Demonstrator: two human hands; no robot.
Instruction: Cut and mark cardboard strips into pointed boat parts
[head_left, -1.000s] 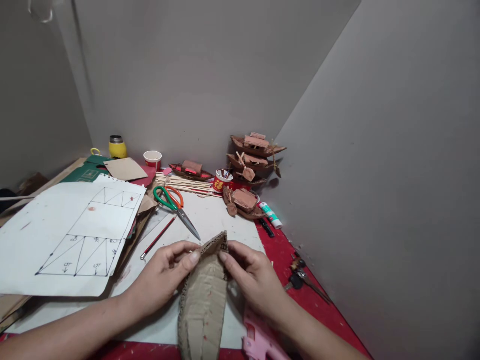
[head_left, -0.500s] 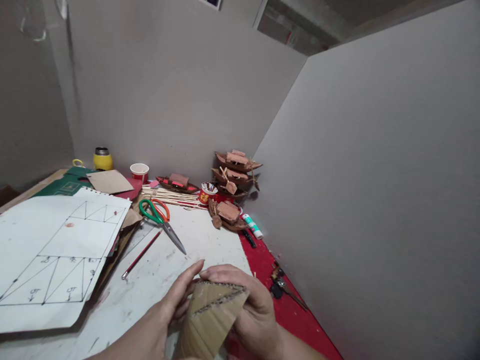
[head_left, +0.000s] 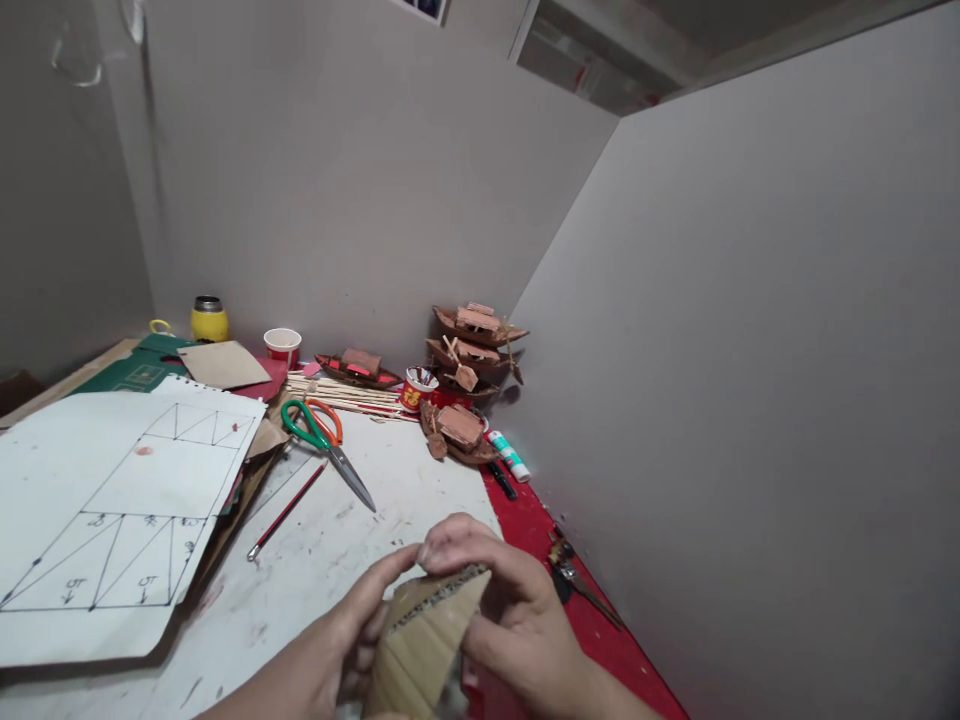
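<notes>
A bent piece of brown corrugated cardboard [head_left: 424, 650] is held between both hands at the bottom centre, its ridged cut edge facing up. My left hand [head_left: 349, 630] is closed on its left side, the fingers partly hidden behind it. My right hand [head_left: 517, 610] grips the right side and the top edge, thumb low and fingers curled over. Beyond the hands, scissors [head_left: 330, 450] with green and orange handles lie on the white board [head_left: 300, 590], beside a red and black pencil [head_left: 287, 510].
Paper with line drawings [head_left: 127, 500] covers the left. Model boats [head_left: 480, 350], a paint cup [head_left: 418, 388], thin sticks [head_left: 349, 396], a yellow jar [head_left: 209, 320] and a glue tube [head_left: 510, 456] stand or lie behind. A grey wall [head_left: 735, 350] rises at the right.
My right hand's fingers have lifted and curled more over the top edge. The cardboard has tilted, and its two top edges now look closer together. The view has shifted slightly.
</notes>
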